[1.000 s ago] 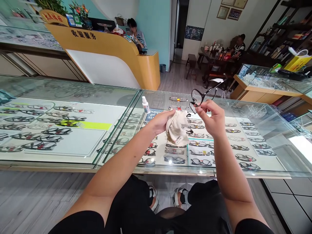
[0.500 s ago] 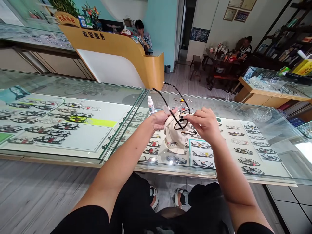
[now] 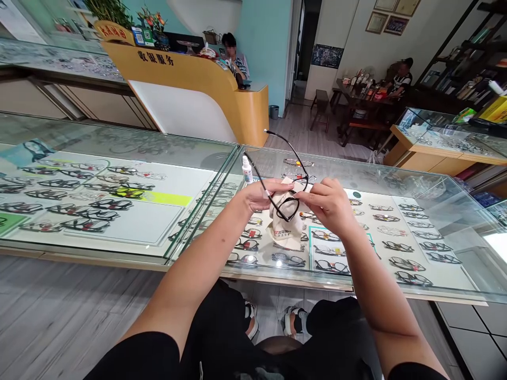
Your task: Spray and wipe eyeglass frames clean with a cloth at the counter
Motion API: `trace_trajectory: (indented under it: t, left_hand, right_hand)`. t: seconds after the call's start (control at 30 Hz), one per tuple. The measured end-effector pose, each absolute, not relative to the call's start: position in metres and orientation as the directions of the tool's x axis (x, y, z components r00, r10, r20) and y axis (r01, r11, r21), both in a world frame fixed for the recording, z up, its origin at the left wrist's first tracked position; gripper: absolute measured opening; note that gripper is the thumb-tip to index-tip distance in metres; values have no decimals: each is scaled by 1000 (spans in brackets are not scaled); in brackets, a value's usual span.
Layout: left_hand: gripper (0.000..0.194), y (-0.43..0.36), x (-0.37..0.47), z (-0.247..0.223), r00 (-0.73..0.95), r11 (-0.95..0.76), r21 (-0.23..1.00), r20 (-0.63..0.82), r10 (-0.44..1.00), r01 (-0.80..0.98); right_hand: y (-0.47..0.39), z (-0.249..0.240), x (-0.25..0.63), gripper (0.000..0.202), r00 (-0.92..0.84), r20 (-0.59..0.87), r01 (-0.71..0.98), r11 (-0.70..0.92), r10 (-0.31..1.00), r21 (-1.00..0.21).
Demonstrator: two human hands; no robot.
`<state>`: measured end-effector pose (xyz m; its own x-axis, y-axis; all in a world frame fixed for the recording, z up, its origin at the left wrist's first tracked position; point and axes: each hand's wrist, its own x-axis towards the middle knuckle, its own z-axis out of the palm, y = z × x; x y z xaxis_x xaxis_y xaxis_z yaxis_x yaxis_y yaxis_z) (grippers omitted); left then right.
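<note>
A pair of black-framed eyeglasses (image 3: 292, 211) is held above the glass counter, its two thin temples pointing up and away from me. My left hand (image 3: 266, 194) is closed on a cream cleaning cloth (image 3: 285, 235) with printed lettering, which hangs down behind and below the lenses. My right hand (image 3: 328, 203) pinches the eyeglasses at the right side of the frame, with fingers and thumb together. Part of the cloth lies between the hands, against the frame. Just beyond my left hand, a small white spray bottle (image 3: 247, 170) stands on the counter.
Rows of eyeglasses (image 3: 400, 246) lie inside the glass display counter (image 3: 455, 182) under my hands. A second case (image 3: 130, 240) adjoins on the left. Behind are a yellow cashier desk (image 3: 251, 113) with a seated person (image 3: 237, 60), and another person (image 3: 400, 82) by a dark table.
The eyeglasses have tilted: the left temple has swung down and left, and the front rim has shifted slightly left and lower. The cloth has been bunched differently beneath them.
</note>
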<state>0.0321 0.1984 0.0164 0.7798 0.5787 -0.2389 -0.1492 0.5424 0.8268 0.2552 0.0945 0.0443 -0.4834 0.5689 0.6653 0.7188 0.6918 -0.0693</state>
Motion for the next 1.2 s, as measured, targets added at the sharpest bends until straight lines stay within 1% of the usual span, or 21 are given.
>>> trace_trajectory:
  t: [0.07,0.1,0.13,0.2,0.27,0.3,0.37,0.53,0.7,0.87,0.97,1.1,1.2]
  left_hand:
    - [28,199,34,16,759,534,828,-235,607,-171]
    - [27,198,36,17,742,524,829,-226,632,-194]
    - [27,198,38,18,719,511,830,-214,662,-223]
    - [26,197,41,20,647,469,832,-186,739,-296]
    - [26,195,44,22,570,420,834,-161,806,-359]
    - [27,193,45,23,546,400,835,-147,825,-379]
    - [31,189,48,23,534,371,836,-114,838,-404]
    - [40,180,55,23,542,330,828,-37,839,-454]
    - [44,177,59,22,513,291,810,13,858,-508]
    - [49,176,61,19,513,286,828,2,858,-483]
    - [48,178,59,21,538,274,847,17,843,-456]
    - [47,183,49,28,630,288,881,16,776,-377]
    - [46,186,44,30,662,270,898,32,749,-349]
  right_hand:
    - [95,43,253,26,-453,679,717,689,578,-109]
    - [95,42,251,24,-410,690,718,678,596,-159]
    - [95,40,249,21,-338,701,717,655,628,-241]
    - [96,36,245,14,-138,670,669,568,729,-480]
    - [99,30,241,22,38,539,531,440,841,-724]
    - [101,28,239,27,83,458,449,377,885,-810]
    - [106,23,237,33,98,331,315,286,939,-905]
    - [114,23,238,38,64,200,111,192,978,-975]
    - [117,22,238,40,36,48,-65,50,998,-997]
    - [119,15,237,40,-62,30,-113,23,998,-993]
    - [121,13,238,39,-44,38,-167,31,998,-985]
    - [125,11,242,41,-16,-15,-271,-18,1000,-962]
    - [128,11,245,42,-26,-40,-286,-46,999,-957]
